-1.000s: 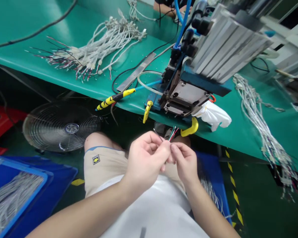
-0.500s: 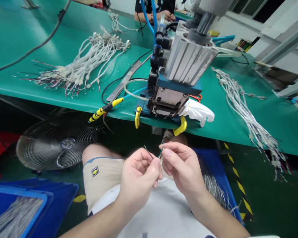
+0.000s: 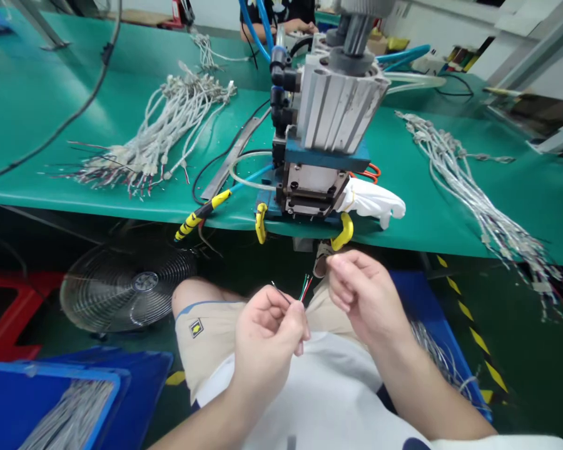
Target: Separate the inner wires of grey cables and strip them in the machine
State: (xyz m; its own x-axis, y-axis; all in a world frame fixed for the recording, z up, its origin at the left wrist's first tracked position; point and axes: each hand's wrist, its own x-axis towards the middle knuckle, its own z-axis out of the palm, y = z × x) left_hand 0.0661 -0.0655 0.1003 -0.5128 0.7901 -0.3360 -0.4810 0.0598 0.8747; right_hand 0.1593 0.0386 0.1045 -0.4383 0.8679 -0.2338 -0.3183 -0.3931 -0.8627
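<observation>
We do best pinching the thin black, green and red wires (image 3: 304, 290) firmly below their splayed tips, our left hand (image 3: 269, 337) gripping them nearer than the flat green tabletop (image 3: 425, 231), our right hand (image 3: 363, 284) closed, apart.

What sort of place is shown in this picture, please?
Probably a factory workshop: a metal machine stands on a green bench, cable bundles lie on both sides of it, and the left hand holds thin coloured wires.

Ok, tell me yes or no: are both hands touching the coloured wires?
No, only the left hand holds the coloured wires; the right hand is apart from them.
</observation>
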